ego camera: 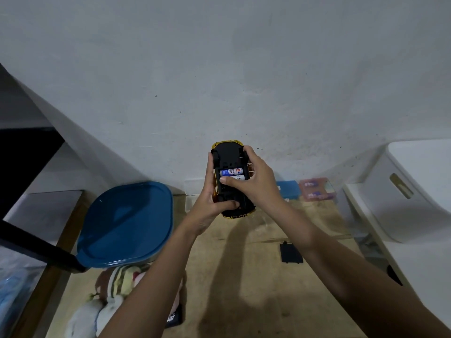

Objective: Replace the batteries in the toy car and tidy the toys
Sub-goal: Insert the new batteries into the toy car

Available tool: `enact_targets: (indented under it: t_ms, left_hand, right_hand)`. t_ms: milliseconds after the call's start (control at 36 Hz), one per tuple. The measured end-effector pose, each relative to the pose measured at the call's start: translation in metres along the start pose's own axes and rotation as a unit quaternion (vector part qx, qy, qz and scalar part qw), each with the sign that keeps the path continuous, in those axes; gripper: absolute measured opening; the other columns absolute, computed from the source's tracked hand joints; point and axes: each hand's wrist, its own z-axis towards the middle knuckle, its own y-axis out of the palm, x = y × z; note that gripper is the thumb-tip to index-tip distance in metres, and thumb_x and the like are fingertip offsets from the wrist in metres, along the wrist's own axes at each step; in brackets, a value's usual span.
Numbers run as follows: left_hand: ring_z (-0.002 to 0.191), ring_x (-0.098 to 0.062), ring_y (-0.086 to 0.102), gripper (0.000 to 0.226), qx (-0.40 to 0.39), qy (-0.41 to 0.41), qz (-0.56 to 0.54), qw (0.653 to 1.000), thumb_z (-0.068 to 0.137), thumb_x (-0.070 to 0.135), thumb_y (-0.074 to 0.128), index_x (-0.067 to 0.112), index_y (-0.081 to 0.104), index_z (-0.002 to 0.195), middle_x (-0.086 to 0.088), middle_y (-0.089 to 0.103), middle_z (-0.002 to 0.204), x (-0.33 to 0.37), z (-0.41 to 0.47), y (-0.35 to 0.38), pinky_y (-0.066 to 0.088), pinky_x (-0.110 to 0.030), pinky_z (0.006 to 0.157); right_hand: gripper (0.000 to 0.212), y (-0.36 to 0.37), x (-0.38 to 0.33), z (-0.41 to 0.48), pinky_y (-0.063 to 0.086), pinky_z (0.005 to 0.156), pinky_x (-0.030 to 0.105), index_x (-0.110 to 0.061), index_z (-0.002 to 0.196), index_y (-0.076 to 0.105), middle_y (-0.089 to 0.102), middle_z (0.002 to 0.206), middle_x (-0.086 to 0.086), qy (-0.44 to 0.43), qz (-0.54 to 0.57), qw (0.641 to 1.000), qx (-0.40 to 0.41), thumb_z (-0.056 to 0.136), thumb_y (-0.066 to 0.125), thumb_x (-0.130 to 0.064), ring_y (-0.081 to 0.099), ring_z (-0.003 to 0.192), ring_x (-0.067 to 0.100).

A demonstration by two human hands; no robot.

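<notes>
I hold a yellow toy car (228, 154) upside down in the air above the wooden table (244, 264), its black underside facing me. My left hand (210, 203) grips the car's left side and rear, thumb across the underside. My right hand (253, 179) grips the right side, its thumb pressing on a white battery (238, 178) in the uncovered battery bay. A blue and white battery (230, 172) lies beside it in the bay. The black battery cover (290, 252) lies flat on the table below my right forearm.
A container with a blue lid (127, 223) stands at the left. A striped plush toy (117, 284) lies at the near left. A clear box (192, 191), a blue box (288, 189) and a pink case (316, 189) sit by the wall. White bins (410, 191) stand at the right.
</notes>
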Motion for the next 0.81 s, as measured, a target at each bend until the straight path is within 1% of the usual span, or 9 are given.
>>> enact_targets:
  t_ms: [111,222,333,444,528,611,694,750,806]
  left_hand:
    - [0.128,-0.023,0.049,0.113,-0.004,-0.012,0.000,1.000,0.072,-0.010,0.060,0.057,0.000,0.141,0.006,0.029,0.152,-0.007,0.001,-0.003,0.047,-0.045,0.099]
    - [0.126,-0.021,0.051,0.113,-0.003,-0.035,0.000,0.999,0.072,-0.011,0.059,0.057,0.001,0.141,0.008,0.033,0.150,-0.021,0.000,-0.009,0.047,-0.045,0.099]
    - [0.125,-0.019,0.052,0.112,0.003,-0.068,-0.016,0.998,0.070,-0.009,0.058,0.058,0.004,0.140,0.014,0.037,0.146,-0.043,-0.006,-0.012,0.048,-0.043,0.097]
    - [0.122,-0.020,0.054,0.111,0.032,-0.100,-0.048,0.993,0.066,-0.011,0.058,0.053,0.010,0.143,0.007,0.041,0.146,-0.066,-0.010,-0.019,0.048,-0.046,0.097]
    - [0.121,-0.024,0.055,0.113,0.038,-0.117,-0.056,0.991,0.061,-0.006,0.065,0.053,0.015,0.143,0.002,0.045,0.144,-0.079,-0.013,-0.028,0.048,-0.045,0.097]
    - [0.119,-0.023,0.057,0.115,0.056,-0.134,-0.070,0.987,0.060,-0.009,0.065,0.053,0.015,0.142,0.002,0.047,0.143,-0.088,-0.014,-0.039,0.051,-0.039,0.093]
    - [0.120,-0.025,0.055,0.114,0.072,-0.145,-0.068,0.984,0.060,-0.009,0.065,0.056,0.017,0.140,0.002,0.046,0.143,-0.094,-0.016,-0.046,0.046,-0.047,0.099]
    - [0.119,-0.025,0.056,0.112,0.077,-0.152,-0.068,0.983,0.060,-0.009,0.065,0.058,0.019,0.138,0.001,0.048,0.141,-0.097,-0.015,-0.048,0.047,-0.046,0.098]
    - [0.116,-0.024,0.059,0.110,0.081,-0.159,-0.074,0.981,0.061,-0.011,0.062,0.059,0.021,0.135,0.003,0.052,0.138,-0.101,-0.013,-0.050,0.052,-0.041,0.092]
  right_hand:
    - [0.062,0.003,0.009,0.001,0.055,0.076,0.033,-0.027,0.110,0.048,0.063,0.104,0.000,0.022,0.023,0.999,-0.013,0.061,0.083,-0.041,0.061,0.094,0.017]
    - [0.067,0.007,0.018,-0.001,0.054,0.071,0.022,-0.025,0.112,0.045,0.061,0.105,-0.004,0.063,0.056,0.996,-0.027,0.059,0.087,-0.032,0.062,0.089,0.011]
    - [0.076,0.019,0.036,-0.011,0.046,0.064,0.005,-0.027,0.122,0.042,0.054,0.108,-0.008,0.106,0.080,0.990,-0.044,0.061,0.086,-0.027,0.057,0.087,0.001]
    - [0.073,0.028,0.061,-0.017,0.046,0.077,0.012,-0.027,0.128,0.042,0.054,0.108,-0.009,0.141,0.101,0.980,-0.094,0.067,0.083,-0.025,0.057,0.095,0.007]
    - [0.057,0.023,0.087,-0.012,0.049,0.091,0.028,-0.014,0.128,0.048,0.063,0.110,0.007,0.216,0.145,0.961,-0.099,0.078,0.074,-0.018,0.060,0.103,0.019]
    - [0.043,0.007,0.121,-0.010,0.046,0.093,0.029,-0.009,0.124,0.054,0.065,0.109,0.008,0.250,0.089,0.963,-0.054,0.084,0.067,-0.019,0.059,0.107,0.022]
    - [0.028,-0.013,0.157,-0.014,0.043,0.089,0.023,-0.004,0.115,0.061,0.064,0.112,0.009,0.218,-0.078,0.973,-0.028,0.087,0.062,-0.011,0.059,0.105,0.020]
    - [0.029,-0.025,0.177,-0.015,0.042,0.094,0.028,-0.004,0.115,0.061,0.062,0.117,0.013,0.186,-0.196,0.962,-0.037,0.087,0.058,-0.004,0.057,0.109,0.025]
    - [0.037,-0.032,0.189,-0.015,0.039,0.097,0.031,-0.005,0.122,0.057,0.058,0.122,0.015,0.175,-0.254,0.949,-0.062,0.085,0.054,0.002,0.053,0.114,0.029]
